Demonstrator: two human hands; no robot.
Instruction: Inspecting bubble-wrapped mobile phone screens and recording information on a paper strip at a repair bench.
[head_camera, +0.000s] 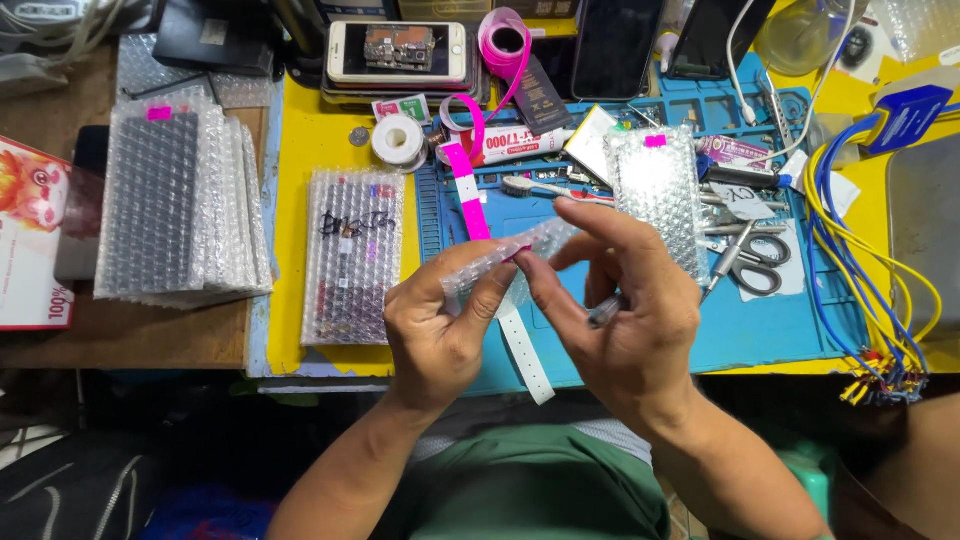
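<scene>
The small bubble-wrap pouch (505, 262) is held above the near edge of the blue work mat (770, 330), between both hands, and what is inside it cannot be made out. The left hand (440, 335) is closed on its lower end with thumb and fingers, and the right hand (625, 320) pinches its upper end with the fingertips; this hand also keeps a thin dark pen-like tool (605, 312) against the palm, mostly hidden. A pink sticker strip (468, 190) on white backing paper runs under the hands, its middle part covered by them. On the mat lies one more bubble-wrap pouch (660, 195) with a pink sticker, its content not visible. On the yellow table (300, 130) one bubble-wrap pouch (353, 255) holds a dark flat part with handwriting on it. At the left a stack of bubble-wrap pouches (185, 205) holds dark flat panels; I cannot count them exactly. One pair of scissors (752, 262), one toothbrush (535, 186), one white tape roll (398, 140) and one pink sticker roll (503, 42) are in view. One opened phone (398, 50) lies on a pile of devices at the top. The bundle of blue and yellow cables (870, 290) is cut off at the right edge.
</scene>
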